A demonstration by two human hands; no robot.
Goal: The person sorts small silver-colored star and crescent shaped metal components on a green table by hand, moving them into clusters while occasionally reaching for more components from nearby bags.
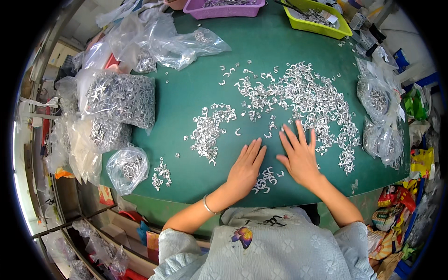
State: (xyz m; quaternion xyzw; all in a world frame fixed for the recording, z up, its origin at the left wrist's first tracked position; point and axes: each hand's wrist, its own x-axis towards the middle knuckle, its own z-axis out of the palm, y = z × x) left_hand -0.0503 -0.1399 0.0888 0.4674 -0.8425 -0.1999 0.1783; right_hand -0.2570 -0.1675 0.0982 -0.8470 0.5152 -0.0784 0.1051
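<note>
Small silvery metal pieces, many of them crescent-shaped, lie loose on a green table. My right hand (299,156) is spread flat, its fingertips at the near edge of the large pile (308,93). Beside it, my left hand (245,170) rests on the table with fingers stretched out and close together, holding nothing I can see. A small cluster of crescent pieces (267,180) lies between my hands, close to the table's near edge. To the left of my left hand spreads a medium pile (207,133), and farther left a little group of pieces (161,174).
Filled clear plastic bags (121,98) crowd the table's left side, with a small open bag (128,170) in front. More bags (380,102) line the right edge. A purple basket (224,10) and a yellow-green basket (322,29) of metal pieces stand at the far side.
</note>
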